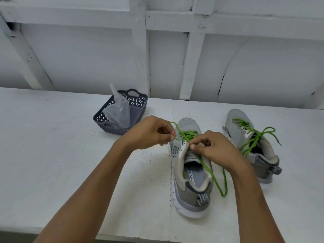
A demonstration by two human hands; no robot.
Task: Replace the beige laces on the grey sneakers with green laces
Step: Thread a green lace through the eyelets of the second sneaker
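Dark basket (pixel 109 127) holds a clear bag (pixel 119 113); left hand (pixel 150 132) pinches green lace (pixel 187 133).

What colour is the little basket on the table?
The basket is dark greyish blue, with lattice-patterned walls. The head view, the only one, shows it.

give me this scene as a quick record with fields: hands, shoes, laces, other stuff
surface: white table
near sneaker: grey, toe away, green lace in the eyelets, one end trailing by the heel
left hand: pinches the green lace
right hand: grips it at the tongue
far sneaker: grey, second green lace threaded, ends loose
basket: dark, holds a clear plastic bag
beige laces: none visible
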